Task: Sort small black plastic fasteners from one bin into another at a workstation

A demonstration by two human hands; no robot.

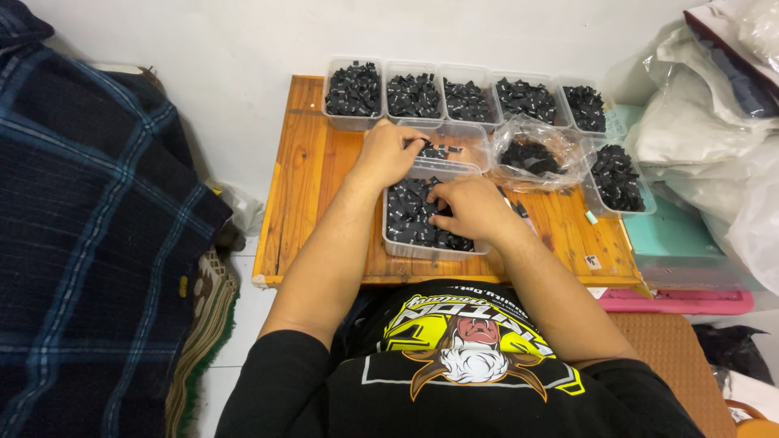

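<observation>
A clear plastic tub (422, 219) full of small black pieces (410, 212) sits near the front edge of a low wooden table (312, 170), straight ahead of the person. The right hand (472, 208) lies in this tub, fingers curled down into the black pieces at its right side; whether it actually grips any cannot be told. The left hand (389, 152) is just behind the tub, at its far left corner, fingertips pinched on one small black piece (425, 146) held over a second, nearly empty clear tub (454, 146) that touches the first tub's far edge.

To the right of that second tub lies a crumpled clear plastic bag (537, 152) with more black pieces inside. Further right, near the table's right edge, stands another tub (617, 180) heaped with the same pieces. Behind the main tub, along the table's far edge against the white wall, five small clear tubs (466, 99) stand in a row, each filled with black pieces.

Left of the table, well apart from the tub, hangs a dark blue checked cloth (97, 243). Right of the table are piled plastic bags (714, 122), above a pale green box (673, 235) and a pink tray (682, 302).
</observation>
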